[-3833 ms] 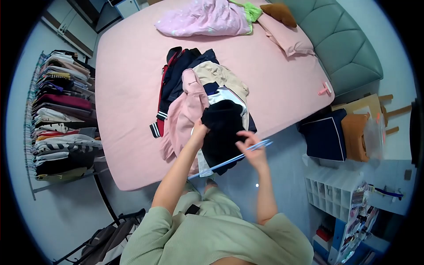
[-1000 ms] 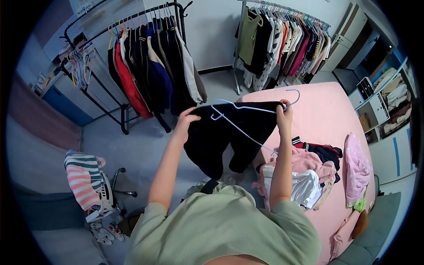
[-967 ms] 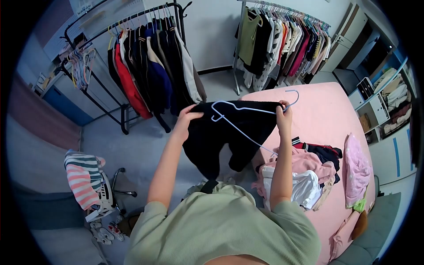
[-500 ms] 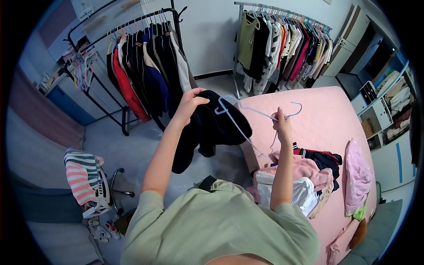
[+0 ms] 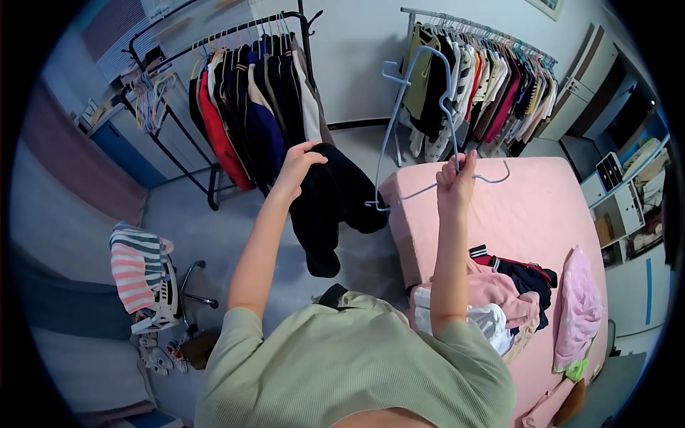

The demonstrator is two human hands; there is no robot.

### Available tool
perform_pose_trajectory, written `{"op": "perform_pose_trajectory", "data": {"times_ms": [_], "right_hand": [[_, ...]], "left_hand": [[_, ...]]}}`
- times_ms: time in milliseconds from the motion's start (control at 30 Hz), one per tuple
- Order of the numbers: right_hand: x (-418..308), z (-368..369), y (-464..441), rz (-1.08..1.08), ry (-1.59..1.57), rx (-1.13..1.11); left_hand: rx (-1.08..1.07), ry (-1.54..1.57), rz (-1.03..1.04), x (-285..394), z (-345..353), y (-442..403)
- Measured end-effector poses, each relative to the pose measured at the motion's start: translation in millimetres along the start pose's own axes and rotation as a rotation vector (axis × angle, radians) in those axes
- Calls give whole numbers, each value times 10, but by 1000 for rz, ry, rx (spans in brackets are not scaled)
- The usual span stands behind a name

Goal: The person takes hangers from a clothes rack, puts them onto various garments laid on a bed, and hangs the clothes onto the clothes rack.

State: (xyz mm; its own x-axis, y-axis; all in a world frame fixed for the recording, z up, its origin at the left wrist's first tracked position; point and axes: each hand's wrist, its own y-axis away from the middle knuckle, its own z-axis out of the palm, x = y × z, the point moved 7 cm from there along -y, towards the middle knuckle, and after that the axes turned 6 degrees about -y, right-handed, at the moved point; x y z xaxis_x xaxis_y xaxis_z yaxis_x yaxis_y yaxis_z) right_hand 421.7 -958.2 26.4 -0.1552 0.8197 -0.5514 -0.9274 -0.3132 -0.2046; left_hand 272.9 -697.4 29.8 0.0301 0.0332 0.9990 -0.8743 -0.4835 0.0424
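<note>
My left hand (image 5: 298, 168) is closed on the upper edge of a black garment (image 5: 322, 227), which hangs down in two long parts; whether these are legs or sleeves I cannot tell. In my right hand (image 5: 455, 182) is a light blue clothes hanger (image 5: 392, 135), gripped near its hook. The hanger is turned so that its frame rises up and to the left, and its hook (image 5: 499, 176) points right. Its lower left corner is close to the black garment's right side; whether they touch is unclear.
A pink bed (image 5: 499, 207) stands at right with piled clothes (image 5: 506, 292) and a pink bundle (image 5: 578, 310). Behind are two clothes racks (image 5: 246, 27) (image 5: 485, 34) full of garments. Spare hangers (image 5: 151, 100) hang at left, above a chair (image 5: 165, 299) draped with striped cloth.
The hanger has swung upward and turned in my right hand, its frame now higher and away from the garment's top. The black garment hangs straighter beneath my left hand.
</note>
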Motion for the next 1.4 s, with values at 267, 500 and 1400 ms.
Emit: {"op": "perform_pose_trajectory", "data": {"times_ms": [267, 500, 1400], "right_hand": [[977, -180, -23, 127, 170, -73], [1219, -614, -128, 206, 620, -71], [612, 1065, 209, 263, 1154, -883]], "left_hand": [[64, 50, -54, 110, -118, 185], [-60, -65, 50, 129, -209, 213], [273, -1152, 698, 208, 51, 608]]}}
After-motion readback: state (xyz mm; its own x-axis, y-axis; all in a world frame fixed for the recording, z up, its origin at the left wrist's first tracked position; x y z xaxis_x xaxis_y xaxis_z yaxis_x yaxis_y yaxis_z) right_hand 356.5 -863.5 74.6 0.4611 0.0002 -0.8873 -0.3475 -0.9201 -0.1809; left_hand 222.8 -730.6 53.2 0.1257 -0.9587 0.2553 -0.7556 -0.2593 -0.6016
